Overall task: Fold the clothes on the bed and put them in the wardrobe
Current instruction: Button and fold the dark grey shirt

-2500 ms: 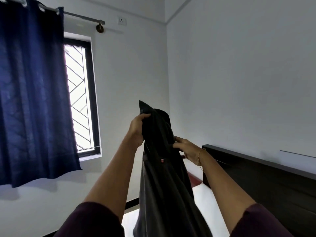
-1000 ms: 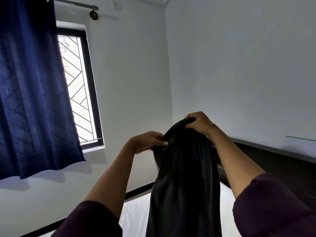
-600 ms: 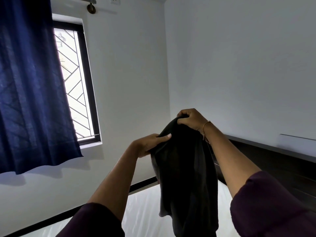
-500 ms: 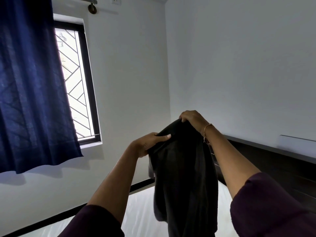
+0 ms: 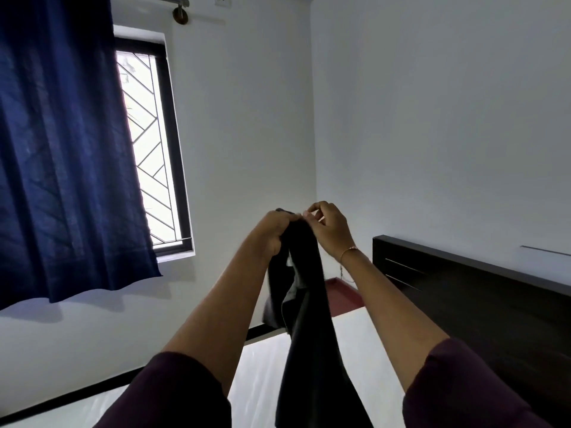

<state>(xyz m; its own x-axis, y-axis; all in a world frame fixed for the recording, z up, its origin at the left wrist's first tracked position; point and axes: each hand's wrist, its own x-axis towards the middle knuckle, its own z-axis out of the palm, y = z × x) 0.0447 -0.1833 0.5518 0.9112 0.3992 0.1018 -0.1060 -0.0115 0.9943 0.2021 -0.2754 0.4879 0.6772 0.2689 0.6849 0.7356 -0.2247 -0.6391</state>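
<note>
Holding a black garment (image 5: 306, 304) up over the white bed (image 5: 262, 381), we grip its top edge in our left hand (image 5: 273, 231), fingers curled round it. Our right hand (image 5: 329, 228) pinches the same edge just beside it. Blue curtain (image 5: 61, 143) far left, dark headboard (image 5: 463, 288) right.

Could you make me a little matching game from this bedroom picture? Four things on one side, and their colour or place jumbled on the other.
Things:
1. curtain
2. garment
3. bracelet
4. headboard

Descriptions:
A. held up by both hands
B. dark wood, at the right
C. navy blue, beside the window
D. on the right wrist

Pairs: 1-C, 2-A, 3-D, 4-B
</note>
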